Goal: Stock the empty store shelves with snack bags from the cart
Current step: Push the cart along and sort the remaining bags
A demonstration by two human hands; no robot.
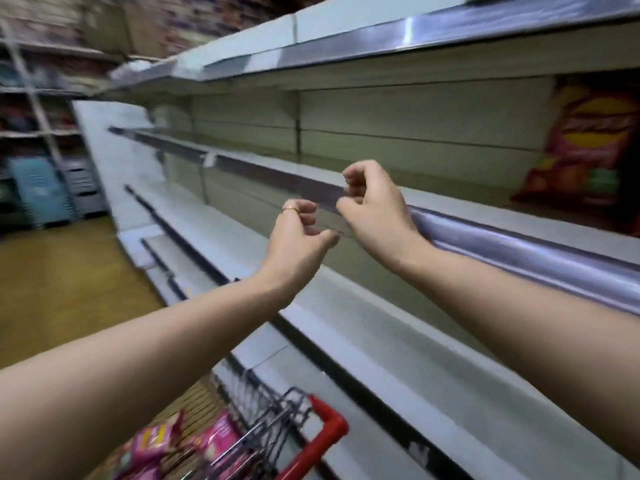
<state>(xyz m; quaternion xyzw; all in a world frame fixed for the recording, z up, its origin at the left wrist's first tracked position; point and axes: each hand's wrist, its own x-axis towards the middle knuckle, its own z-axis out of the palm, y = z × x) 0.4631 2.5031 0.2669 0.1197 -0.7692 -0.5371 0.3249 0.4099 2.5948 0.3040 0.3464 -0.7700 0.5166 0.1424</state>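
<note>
Both arms are stretched out and up toward the middle shelf [450,209], most likely because bags are to be put there. The left hand [298,237] is raised in front of the shelf's rail [519,244], with the wrist bent back and the fingers curled in. A ring [290,210] is worn on one finger. The right hand [375,206] is held just beside it, a little higher, right at the rail, and its fingers are curled too. No bag is seen in either grip. Something thin and clear may be pinched between the hands, but the picture is blurred, so it cannot be told if each grip is closed on it or on nothing. One red bag [585,143] is stood up on the shelf, far to the right, facing out to be seen. The pink bags [152,441] are kept in the cart [329,431], low and close by, so they can be reached fast. No bags are seen on the lower shelves [346,306], so most of the job is judged to be left.
</note>
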